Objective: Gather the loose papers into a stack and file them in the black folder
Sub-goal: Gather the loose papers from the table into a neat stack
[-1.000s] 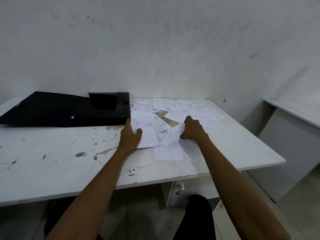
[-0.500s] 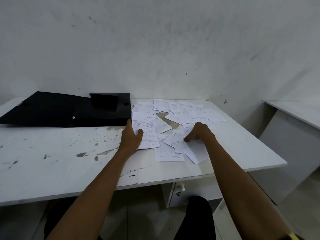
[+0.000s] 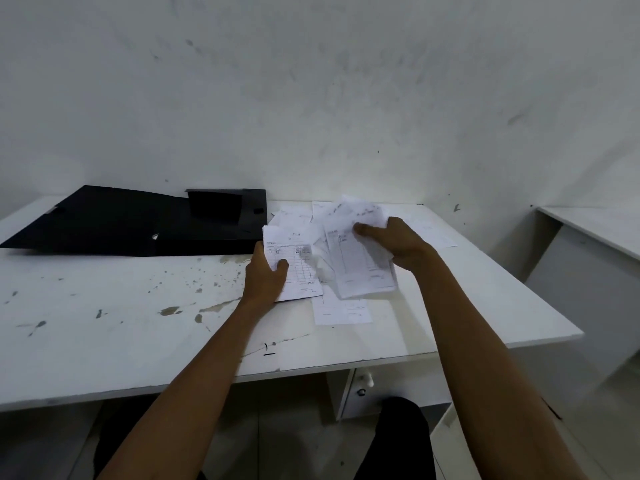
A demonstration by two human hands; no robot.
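Note:
The black folder (image 3: 145, 223) lies open on the white table (image 3: 104, 334) at the back left. My left hand (image 3: 265, 275) grips the left edge of a printed sheet (image 3: 298, 268) just right of the folder. My right hand (image 3: 398, 244) holds a fanned bunch of papers (image 3: 356, 258), lifted off the table and blurred. One sheet (image 3: 341, 311) lies flat below the bunch. More loose papers (image 3: 294, 216) lie behind, partly hidden by the raised bunch.
The tabletop is stained and chipped at the left and middle. A wall rises straight behind the table. A second white desk (image 3: 595, 230) stands at the right. Under the table sits a drawer unit (image 3: 363, 393) with a knob.
My right hand closed on several papers and lifted them up and back from the table. My left hand stayed on its sheet.

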